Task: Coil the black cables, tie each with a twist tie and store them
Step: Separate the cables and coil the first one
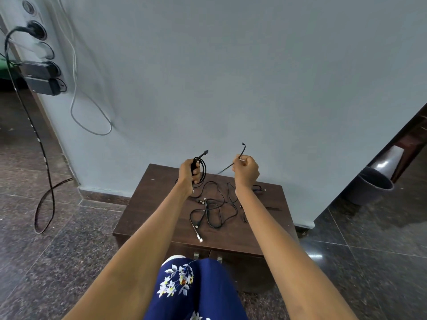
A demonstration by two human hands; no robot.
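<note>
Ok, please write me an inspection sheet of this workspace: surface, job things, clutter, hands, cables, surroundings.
Surface: dark wooden cabinet top.
Job's things: coiled black cable; twist tie; loose black cables tangled on the cabinet.
Clutter: nothing seen.
Hands: left hand grips the coil; right hand pinches the tie.
Cables: wall cords hang from the sockets.
Surroundings: grey bin; stone floor.

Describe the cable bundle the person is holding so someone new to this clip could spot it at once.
Start at the dark wooden cabinet against the grey wall. Loose black cables lie tangled on its top. Above its back left part, the left hand grips the coiled cable: the only one wound into neat loops and lifted off the wood, one plug end poking upward.
</note>
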